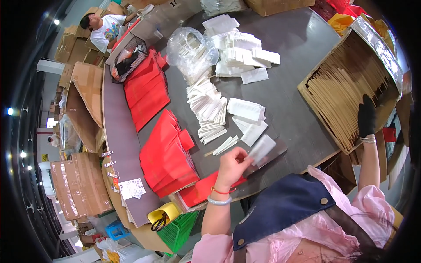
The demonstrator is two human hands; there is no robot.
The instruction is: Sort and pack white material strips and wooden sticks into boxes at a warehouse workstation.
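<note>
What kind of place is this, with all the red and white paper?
Probably a packing workshop or small warehouse. Stacks of red envelopes and white packets cover the grey table, and a cardboard box holds brown sheets. More cartons stand around.

Glossy plastic packet (262, 149); matt cardboard box (351, 83); red paper envelopes (169, 155).

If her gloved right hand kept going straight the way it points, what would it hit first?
Probably the tan envelopes packed upright in the cardboard box. The right hand already points into that box, fingers at or just above their top edges; depth is hard to judge.
</note>
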